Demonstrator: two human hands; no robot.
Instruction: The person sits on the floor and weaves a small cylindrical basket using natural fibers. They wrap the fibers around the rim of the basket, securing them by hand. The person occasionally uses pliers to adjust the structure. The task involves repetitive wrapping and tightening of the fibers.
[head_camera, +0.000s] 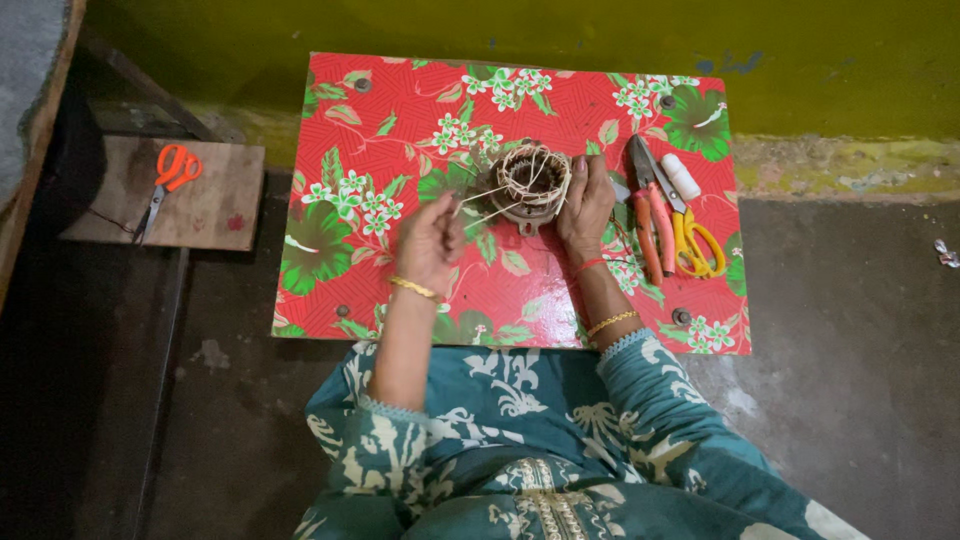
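1. Hands first: the left hand (428, 240) pinches pale strands (482, 205) and draws them taut, so they stay straight.
2. Right hand (585, 205) grips the round wound coil (533, 180), steadying it on the red floral table (400, 290).
3. Beside it lie one pair of pliers (648, 205), one pair of yellow scissors (690, 235) and one white roll (680, 176).
4. Farther left, one pair of orange scissors (170, 180) rests on a wooden board (225, 205).

Right hand (584, 205) hides the wound coil's (533, 183) right side; pliers (648, 215) partly overlap the yellow scissors (692, 235).
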